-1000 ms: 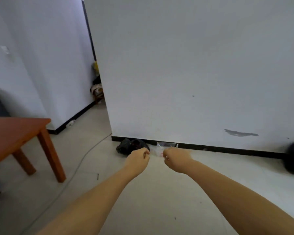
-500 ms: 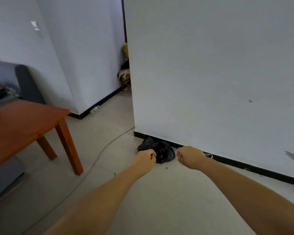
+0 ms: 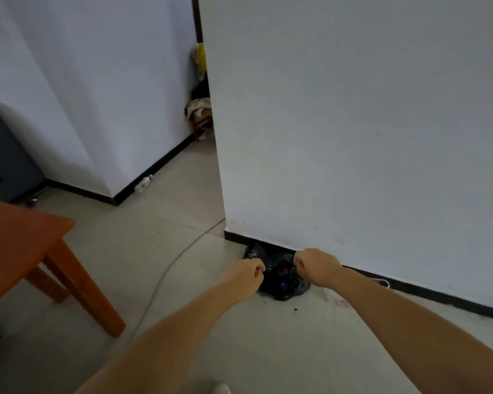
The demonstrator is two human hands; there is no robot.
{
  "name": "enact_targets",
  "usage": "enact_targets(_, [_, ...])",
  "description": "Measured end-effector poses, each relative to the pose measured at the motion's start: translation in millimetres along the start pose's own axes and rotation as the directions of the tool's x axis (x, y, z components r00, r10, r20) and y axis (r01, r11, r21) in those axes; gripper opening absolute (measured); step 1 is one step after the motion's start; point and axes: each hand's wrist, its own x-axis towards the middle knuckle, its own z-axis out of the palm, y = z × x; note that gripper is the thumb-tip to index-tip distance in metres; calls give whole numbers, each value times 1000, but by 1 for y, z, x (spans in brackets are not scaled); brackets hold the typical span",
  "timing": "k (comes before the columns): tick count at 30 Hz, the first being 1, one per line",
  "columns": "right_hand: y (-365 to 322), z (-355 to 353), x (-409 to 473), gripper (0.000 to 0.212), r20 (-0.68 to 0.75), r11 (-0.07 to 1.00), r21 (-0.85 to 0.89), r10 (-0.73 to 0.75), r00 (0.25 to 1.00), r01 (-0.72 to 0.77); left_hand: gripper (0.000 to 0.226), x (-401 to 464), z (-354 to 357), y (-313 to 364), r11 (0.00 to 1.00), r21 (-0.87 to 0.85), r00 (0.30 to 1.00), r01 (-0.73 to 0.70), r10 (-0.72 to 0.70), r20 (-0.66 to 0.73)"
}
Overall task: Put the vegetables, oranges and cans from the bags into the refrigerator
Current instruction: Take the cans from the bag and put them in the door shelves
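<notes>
1. While both forearms reach forward from the bottom of the view, the left hand (image 3: 244, 275) and right hand (image 3: 316, 265) hang clenched above the floor, fingers curled in. No handle or item shows in either fist, so they look to be grasping nothing, though the curled side faces away and a thin bag strap cannot be ruled out.
2. Black bag (image 3: 282, 278) lies crumpled on the floor, just beyond and between the two fists, its far side against the dark skirting of the white wall (image 3: 353, 123). Something reddish shows at its mouth; contents too small to tell.
3. Clear bag (image 3: 336, 297) lies flat just right of the black one, partly hidden under the right forearm.
4. Step, as a judgement: the approach to the bags, pick-up not yet done. No refrigerator in view.
5. Next move calls for lowering, uncurling the fingers and taking the bag at its top or handles.
6. Orientation: the black bag is slumped, mouth up toward the camera, long axis roughly along the wall base.
7. Farther left: wooden table (image 3: 26, 245), a cable (image 3: 165, 277) across the tiles, a chair (image 3: 201, 115) in the passage.
</notes>
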Motion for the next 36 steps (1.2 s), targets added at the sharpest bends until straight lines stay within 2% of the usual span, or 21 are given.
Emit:
enact_targets(4, [12,1,65,24,-7,993,84,78,997,-77,29,85,-22,-32,997,76,997,-10,4,80])
enact_targets(7, [34,14,96,26,31,980,149,132,991,-135,29,141,-13,-52,996,83,982,-21,5,187])
enact_targets(14, [110,50,200,43,188,951,166,228,955,-259,32,273,60,-90,967,181,931,-178,105,350])
enact_targets(17, [135,82,261,47,227,954,148,225,948,-262,37,332,102,-117,914,274,893,-299,167,417])
enact_targets(18, [143,100,280,49,243,953,150,223,944,-264,39,348,119,-129,883,298,873,-362,209,440])
enact_targets(20, [159,146,320,51,246,952,143,230,942,-270,43,385,162,-160,791,299,782,-534,327,531])
enact_targets(21, [166,171,341,53,236,957,120,231,944,-264,46,404,183,-173,699,326,699,-637,344,627])
enact_targets(23, [180,231,381,56,221,970,20,232,947,-242,47,440,233,-206,473,384,574,-793,372,729])
enact_targets(24, [186,262,399,58,226,973,-25,230,946,-230,46,457,258,-226,356,372,501,-857,409,763])
enact_targets(25, [194,295,417,61,243,973,-66,229,943,-219,46,476,280,-243,258,347,425,-902,383,820])
enact_targets(27, [210,358,451,68,251,981,-116,182,951,-157,53,514,322,-276,183,399,439,-898,345,829])
enact_targets(29, [230,416,484,72,248,984,-174,85,965,-42,62,554,362,-314,189,445,483,-875,327,812])
enact_targets(30, [240,444,499,72,204,971,-240,35,978,16,68,576,380,-333,172,469,499,-866,322,804])
enact_targets(32, [257,484,528,79,121,948,-313,-26,992,63,76,623,409,-365,50,506,493,-861,329,806])
enact_targets(34, [274,501,556,95,57,939,-342,-16,998,34,76,669,431,-388,-42,600,555,-799,332,763])
enact_targets(36, [299,510,578,109,26,943,-331,27,999,-17,70,706,442,-402,-70,677,622,-733,336,707])
